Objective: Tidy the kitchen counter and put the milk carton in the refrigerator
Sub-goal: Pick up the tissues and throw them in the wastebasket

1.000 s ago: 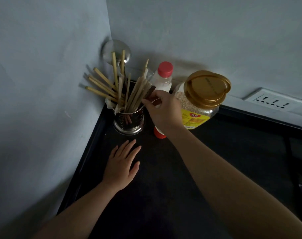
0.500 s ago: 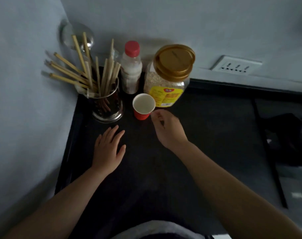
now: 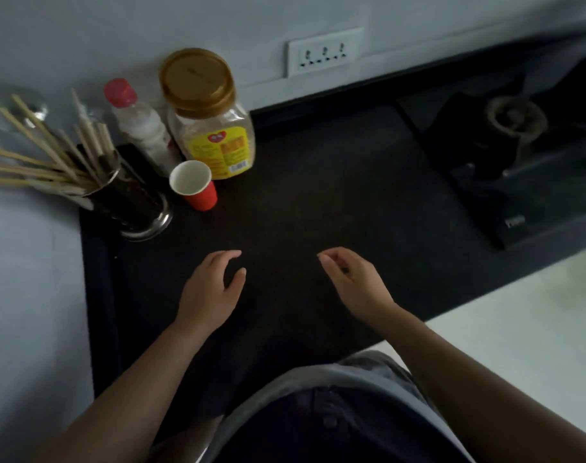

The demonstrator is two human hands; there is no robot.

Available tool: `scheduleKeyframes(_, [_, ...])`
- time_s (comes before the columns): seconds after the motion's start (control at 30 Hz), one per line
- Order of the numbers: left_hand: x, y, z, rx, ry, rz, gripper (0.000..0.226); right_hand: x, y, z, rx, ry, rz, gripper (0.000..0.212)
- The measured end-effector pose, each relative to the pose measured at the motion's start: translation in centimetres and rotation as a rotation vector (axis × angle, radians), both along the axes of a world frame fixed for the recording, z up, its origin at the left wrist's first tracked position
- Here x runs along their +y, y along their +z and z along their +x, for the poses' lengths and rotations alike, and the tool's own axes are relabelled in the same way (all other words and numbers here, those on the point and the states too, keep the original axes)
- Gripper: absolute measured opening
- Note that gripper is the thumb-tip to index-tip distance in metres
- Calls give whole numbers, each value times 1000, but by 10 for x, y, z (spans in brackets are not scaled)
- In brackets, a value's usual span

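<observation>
Now left hand [image 3: 208, 292], right hand [image 3: 353, 285] empty above counter [image 3: 318, 195].

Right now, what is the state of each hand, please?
Left hand: open, fingers loosely curved, holding nothing, over the counter.
Right hand: open, fingers loosely curled, holding nothing.

A dark, matte surface [image 3: 318, 195] is seen fitted into a corner formed by two pale grey walls [image 3: 84, 35]. A white socket plate [image 3: 325, 51] is mounted on the back wall, just above the surface's rear edge. To the right of the socket, a black gas hob [image 3: 505, 162] is set. Pale flooring [image 3: 519, 329] is visible past the surface's near edge. The light is dim.
</observation>
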State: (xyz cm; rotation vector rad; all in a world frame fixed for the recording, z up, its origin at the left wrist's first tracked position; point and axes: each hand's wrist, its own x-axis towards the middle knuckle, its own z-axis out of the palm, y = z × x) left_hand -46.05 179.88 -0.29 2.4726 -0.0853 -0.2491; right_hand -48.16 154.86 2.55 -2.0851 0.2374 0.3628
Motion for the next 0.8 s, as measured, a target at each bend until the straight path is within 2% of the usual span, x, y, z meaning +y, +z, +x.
scheduleKeyframes(0.17, [-80,24,-50,198,-28,-271,21,-68,6,-57,-22,-110,103,16])
scheduleKeyframes(0.33, [-171,39,-89,290,-174,-390,17,-152,24,-128,-114,-290,59,23])
scheduleKeyframes(0.6, [-378,44,-121,364,-614,-425,17,-292,30,-259,-172,-716,-5,25])
scheduleKeyframes(0.8, [-505,48,-150,413,-909,-381,22,-349,25,-336,-183,-1052,-12,27])
